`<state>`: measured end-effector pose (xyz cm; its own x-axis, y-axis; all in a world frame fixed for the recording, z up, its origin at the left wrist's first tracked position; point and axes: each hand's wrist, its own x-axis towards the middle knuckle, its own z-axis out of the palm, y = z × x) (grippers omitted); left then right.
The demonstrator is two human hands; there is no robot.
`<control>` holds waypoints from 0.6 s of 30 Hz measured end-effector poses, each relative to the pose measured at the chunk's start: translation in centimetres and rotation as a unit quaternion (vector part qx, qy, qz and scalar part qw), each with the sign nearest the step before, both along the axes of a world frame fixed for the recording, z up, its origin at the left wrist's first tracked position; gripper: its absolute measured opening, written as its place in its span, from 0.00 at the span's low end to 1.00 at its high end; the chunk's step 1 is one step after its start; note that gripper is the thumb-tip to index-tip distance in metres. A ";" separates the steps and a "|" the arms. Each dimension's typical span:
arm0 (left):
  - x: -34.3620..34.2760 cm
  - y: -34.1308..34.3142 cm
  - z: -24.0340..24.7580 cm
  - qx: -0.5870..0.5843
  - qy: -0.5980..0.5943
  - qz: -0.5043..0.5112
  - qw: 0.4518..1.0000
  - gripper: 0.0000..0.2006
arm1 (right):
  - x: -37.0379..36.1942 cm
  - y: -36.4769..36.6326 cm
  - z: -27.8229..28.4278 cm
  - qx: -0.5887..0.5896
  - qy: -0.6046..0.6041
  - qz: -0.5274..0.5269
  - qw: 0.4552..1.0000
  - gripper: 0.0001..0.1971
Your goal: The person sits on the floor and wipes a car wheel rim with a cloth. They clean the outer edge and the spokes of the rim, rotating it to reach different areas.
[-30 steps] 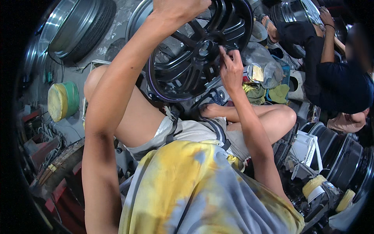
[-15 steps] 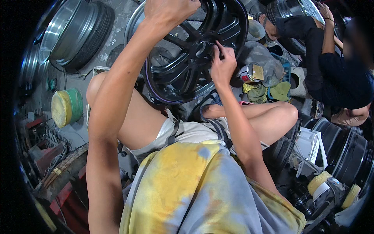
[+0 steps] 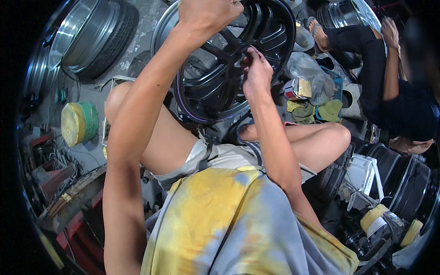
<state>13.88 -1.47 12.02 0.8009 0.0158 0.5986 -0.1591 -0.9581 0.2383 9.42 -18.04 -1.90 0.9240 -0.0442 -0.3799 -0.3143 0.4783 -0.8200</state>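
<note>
A glossy black alloy wheel (image 3: 224, 98) with several spokes stands tilted between my legs. At the top edge of the picture, my left hand (image 3: 208, 13) is over the wheel's upper part with its fingers curled closed; whatever lies inside them is hidden. My right hand (image 3: 257, 75) is at the wheel's centre hub, thumb and fingers drawn together by the hub opening. Anything between those fingertips is too small and dark to make out.
Left are a tyre on a silver rim (image 3: 110, 46) and a yellow-green roll (image 3: 78, 123). Right of the wheel lie a tin can (image 3: 298, 88), plastic bag (image 3: 309, 68) and cloths (image 3: 330, 111). A co-worker (image 3: 403, 101) sits at far right. Black rims (image 3: 389, 160) stand behind a white frame (image 3: 362, 174).
My right hand's extended index finger has drawn in toward the other fingers at the hub. My left hand stays above the wheel, shifting slightly right in view. The co-worker's raised hand has moved.
</note>
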 end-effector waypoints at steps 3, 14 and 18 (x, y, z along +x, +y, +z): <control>0.0 0.0 0.0 0.005 0.007 0.009 1.000 0.07 | -2.6 0.8 -0.3 -0.231 -0.098 0.068 0.966 0.14; -0.1 0.9 -0.2 -0.017 0.014 0.001 1.000 0.07 | -6.0 -9.6 -3.4 -0.556 -0.314 0.170 0.751 0.19; 0.0 0.8 -0.1 -0.010 0.006 0.003 1.000 0.07 | -4.9 -9.0 -4.2 -0.557 -0.405 0.191 0.700 0.19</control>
